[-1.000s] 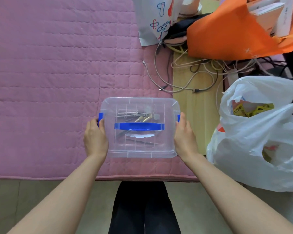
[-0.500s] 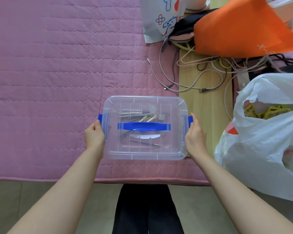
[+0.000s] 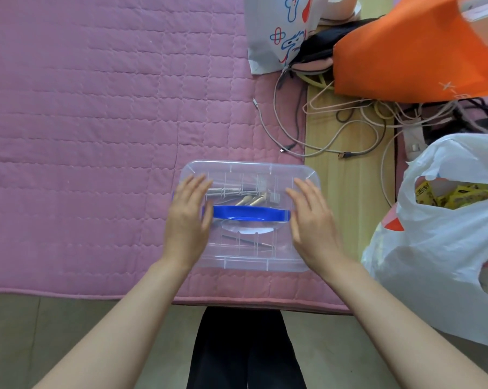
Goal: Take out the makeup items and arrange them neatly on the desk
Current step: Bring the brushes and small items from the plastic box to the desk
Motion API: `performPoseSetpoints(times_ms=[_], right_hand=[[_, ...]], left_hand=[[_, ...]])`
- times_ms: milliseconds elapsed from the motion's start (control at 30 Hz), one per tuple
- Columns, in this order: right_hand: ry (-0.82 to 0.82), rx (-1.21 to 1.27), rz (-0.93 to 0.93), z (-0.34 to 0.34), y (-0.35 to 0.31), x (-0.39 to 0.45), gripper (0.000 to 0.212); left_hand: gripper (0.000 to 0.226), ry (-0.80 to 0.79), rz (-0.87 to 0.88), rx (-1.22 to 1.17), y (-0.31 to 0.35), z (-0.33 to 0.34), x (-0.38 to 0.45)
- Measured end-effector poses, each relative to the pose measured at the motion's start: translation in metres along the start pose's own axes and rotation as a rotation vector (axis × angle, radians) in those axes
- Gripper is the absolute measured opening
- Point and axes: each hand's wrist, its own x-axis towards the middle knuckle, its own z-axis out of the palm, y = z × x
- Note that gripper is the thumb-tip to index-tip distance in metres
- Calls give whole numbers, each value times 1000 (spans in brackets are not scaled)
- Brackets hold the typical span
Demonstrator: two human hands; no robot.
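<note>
While flat, left hand (image 3: 188, 220), right hand (image 3: 313, 220) rest on one box (image 3: 248, 259) | perhaps five brushes (image 3: 237, 192) inside

The left hand (image 3: 188, 220) covers the left end of the box (image 3: 249, 261) and of its handle (image 3: 251, 213). Items (image 3: 245, 196) inside show only as blurred shapes through the ribbed lid. The orange bag (image 3: 411, 49) and white bag (image 3: 445, 248) are cut off at the right edge.

Clear box (image 3: 248, 256), blue handle (image 3: 251, 213), pink quilted mat (image 3: 96, 108)
</note>
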Motion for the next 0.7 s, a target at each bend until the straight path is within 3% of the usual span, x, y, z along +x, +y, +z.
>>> performPoseSetpoints(times_ms=[200,400,700], right_hand=[[-103,-122,-118,16,-22,-1,49],[-46,-175,-117,20,-26,3,29],[57,-104,-163,-14,-30,28,28]], left_hand=[[39,-208,259,141,10,23,-11],[33,-197,240,127,11,24,-8],[27,-145,308,57,29,2,27]])
